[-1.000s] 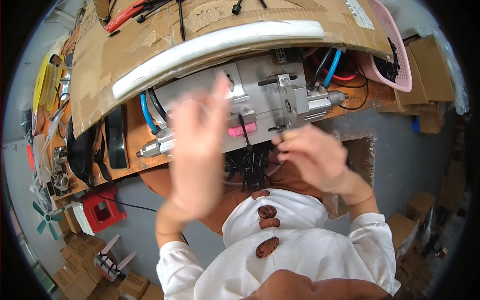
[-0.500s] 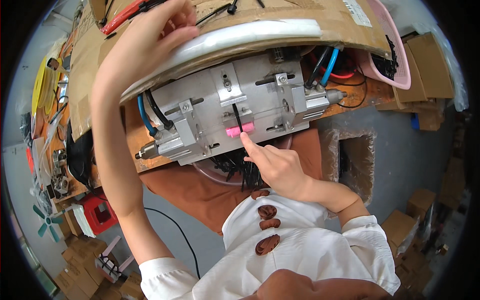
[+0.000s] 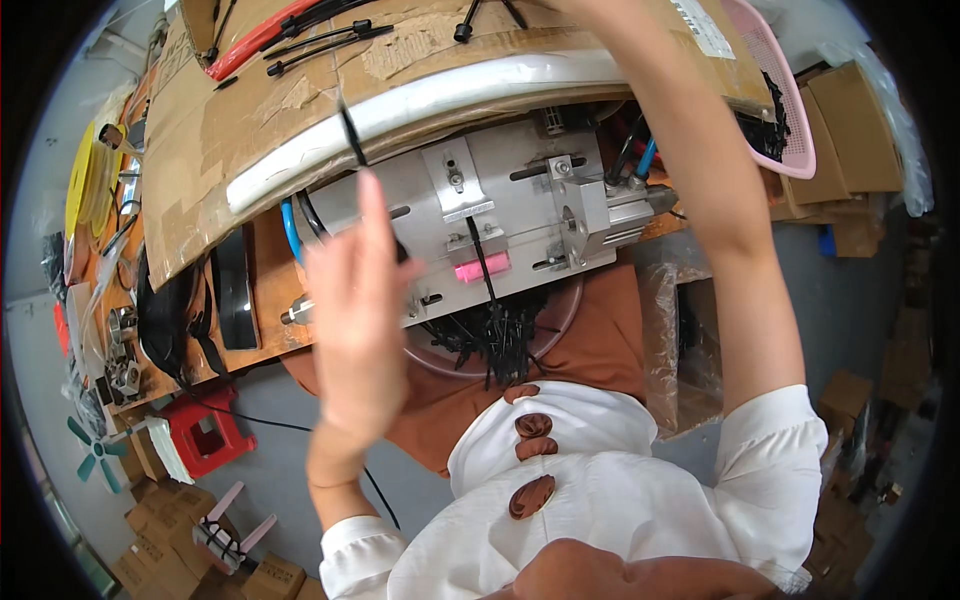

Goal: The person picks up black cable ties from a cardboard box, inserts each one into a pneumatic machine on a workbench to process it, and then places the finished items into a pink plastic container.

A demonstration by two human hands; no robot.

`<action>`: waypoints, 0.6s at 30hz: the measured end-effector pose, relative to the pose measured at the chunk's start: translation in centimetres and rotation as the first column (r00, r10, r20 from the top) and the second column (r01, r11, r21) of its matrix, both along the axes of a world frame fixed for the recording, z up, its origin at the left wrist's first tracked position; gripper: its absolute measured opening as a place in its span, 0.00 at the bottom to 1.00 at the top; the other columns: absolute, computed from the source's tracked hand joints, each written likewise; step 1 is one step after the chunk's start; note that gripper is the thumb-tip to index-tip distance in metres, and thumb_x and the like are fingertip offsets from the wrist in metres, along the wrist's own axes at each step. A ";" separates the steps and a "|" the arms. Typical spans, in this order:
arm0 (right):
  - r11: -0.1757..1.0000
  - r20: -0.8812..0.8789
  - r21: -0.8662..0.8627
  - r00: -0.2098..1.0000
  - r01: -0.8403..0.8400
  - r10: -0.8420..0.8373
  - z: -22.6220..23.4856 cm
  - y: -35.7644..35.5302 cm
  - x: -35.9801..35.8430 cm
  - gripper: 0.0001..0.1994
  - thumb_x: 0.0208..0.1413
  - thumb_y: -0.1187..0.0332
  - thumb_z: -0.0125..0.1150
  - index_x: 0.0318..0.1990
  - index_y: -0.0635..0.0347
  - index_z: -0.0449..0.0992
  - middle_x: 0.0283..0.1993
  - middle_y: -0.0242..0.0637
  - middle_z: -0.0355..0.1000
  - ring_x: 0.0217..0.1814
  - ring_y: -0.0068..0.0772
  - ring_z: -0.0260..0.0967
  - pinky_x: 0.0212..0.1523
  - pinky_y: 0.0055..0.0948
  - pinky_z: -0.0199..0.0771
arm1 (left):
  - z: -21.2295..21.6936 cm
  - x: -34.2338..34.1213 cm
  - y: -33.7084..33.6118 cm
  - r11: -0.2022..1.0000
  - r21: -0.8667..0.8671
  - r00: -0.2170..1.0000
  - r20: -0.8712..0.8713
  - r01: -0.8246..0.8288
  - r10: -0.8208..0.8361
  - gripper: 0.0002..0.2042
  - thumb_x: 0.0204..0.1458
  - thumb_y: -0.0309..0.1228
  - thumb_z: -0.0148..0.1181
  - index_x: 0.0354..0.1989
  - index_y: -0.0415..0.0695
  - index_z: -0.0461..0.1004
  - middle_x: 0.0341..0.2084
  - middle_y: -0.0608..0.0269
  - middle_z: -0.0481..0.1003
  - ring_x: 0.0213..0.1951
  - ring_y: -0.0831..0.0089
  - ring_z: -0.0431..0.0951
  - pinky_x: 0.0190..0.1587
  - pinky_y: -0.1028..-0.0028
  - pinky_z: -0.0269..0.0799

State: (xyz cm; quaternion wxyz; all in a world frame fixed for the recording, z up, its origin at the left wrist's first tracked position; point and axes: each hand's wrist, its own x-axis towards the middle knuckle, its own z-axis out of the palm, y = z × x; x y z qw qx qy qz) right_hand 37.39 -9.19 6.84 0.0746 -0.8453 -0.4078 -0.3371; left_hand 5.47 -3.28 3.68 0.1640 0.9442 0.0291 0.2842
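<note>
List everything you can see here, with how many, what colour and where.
metal machine: one, silver, middle of the bench
pink tab: one, pink, on the machine's front
cable ties: a bundle, black, in a clear round dish below the machine
single cable tie: one, black, above the left hand
cardboard sheet: one, brown, over the bench
white tube: one, white, along the cardboard's edge
red tube: one, red, top left on the cardboard
pink basket: one, pink, top right
red stool: one, red, floor at left
cardboard boxes: several, brown, right side
left hand: raised in front of the machine, blurred
right hand: reaching up past the top edge, hand itself out of view
</note>
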 end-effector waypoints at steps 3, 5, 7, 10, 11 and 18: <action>0.994 -0.165 -0.080 0.985 -0.068 0.054 1.5 1.9 0.8 0.08 0.50 0.69 0.61 0.32 0.67 0.79 0.28 0.43 0.77 0.22 0.26 0.72 0.23 0.24 0.70 | -4.3 -3.2 -3.4 0.999 -0.049 0.996 -0.089 -0.002 -0.002 0.34 0.40 0.17 0.64 0.60 0.30 0.62 0.34 0.57 0.69 0.33 0.65 0.68 0.36 0.69 0.65; 0.996 -0.522 0.035 0.848 -0.086 0.091 5.0 0.7 -2.6 0.09 0.49 0.68 0.63 0.31 0.66 0.80 0.26 0.42 0.77 0.24 0.25 0.74 0.22 0.19 0.69 | -6.4 -3.8 -5.5 0.999 -0.040 0.992 -0.123 -0.017 0.012 0.32 0.42 0.20 0.63 0.60 0.30 0.62 0.34 0.58 0.69 0.33 0.65 0.68 0.36 0.69 0.65; 0.953 -0.711 0.290 0.648 -0.084 0.273 7.0 -2.3 -5.3 0.12 0.49 0.67 0.63 0.35 0.69 0.79 0.27 0.43 0.78 0.27 0.27 0.76 0.21 0.19 0.70 | -7.1 -3.6 -6.8 0.999 -0.030 0.984 -0.175 -0.030 0.024 0.30 0.45 0.21 0.62 0.59 0.30 0.62 0.34 0.58 0.68 0.34 0.65 0.68 0.37 0.69 0.65; 0.828 -0.666 0.561 0.598 0.008 0.446 8.1 -4.7 -8.4 0.14 0.53 0.67 0.63 0.40 0.72 0.76 0.36 0.46 0.78 0.34 0.27 0.78 0.20 0.19 0.72 | -7.3 -3.1 -7.4 0.999 -0.014 0.962 -0.268 -0.046 0.041 0.28 0.48 0.22 0.58 0.60 0.30 0.60 0.35 0.58 0.66 0.36 0.66 0.67 0.40 0.71 0.66; 0.827 -0.665 0.562 0.598 0.004 0.449 8.0 -5.6 -8.4 0.14 0.53 0.67 0.63 0.40 0.72 0.76 0.36 0.46 0.78 0.34 0.27 0.78 0.20 0.19 0.72 | -7.4 -3.0 -7.4 0.999 -0.012 0.963 -0.267 -0.049 0.044 0.28 0.48 0.22 0.58 0.60 0.30 0.60 0.35 0.58 0.66 0.36 0.66 0.67 0.40 0.71 0.66; 0.685 -0.501 0.712 0.572 -0.153 0.649 2.4 -11.7 -13.0 0.05 0.56 0.76 0.55 0.38 0.67 0.74 0.34 0.42 0.76 0.25 0.25 0.72 0.22 0.22 0.68 | -7.2 -2.9 -7.0 0.998 0.061 0.945 -0.324 -0.029 0.047 0.31 0.48 0.21 0.56 0.62 0.29 0.56 0.35 0.57 0.66 0.37 0.64 0.67 0.42 0.70 0.67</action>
